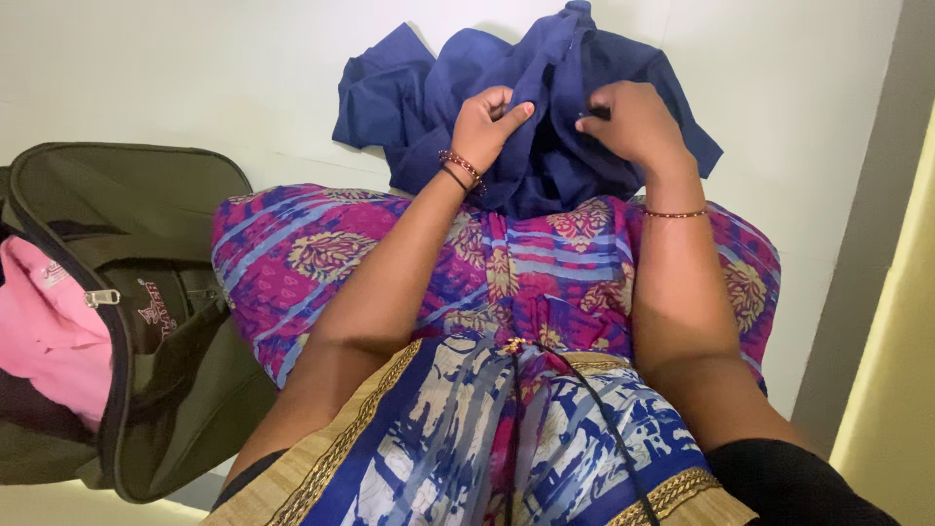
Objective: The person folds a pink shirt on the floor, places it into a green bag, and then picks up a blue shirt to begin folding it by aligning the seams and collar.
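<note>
A crumpled dark blue garment lies on the white floor in front of my knees. My left hand pinches a fold of it near its middle, thumb pressed on the cloth. My right hand grips the same garment a little to the right, fingers curled into the fabric. Both wrists wear thin bangles. My lap is covered by a purple and blue patterned sari.
An open olive-green bag stands at the left with pink cloth inside it. White floor tiles stretch beyond the garment. A grey strip and a yellow wall run along the right edge.
</note>
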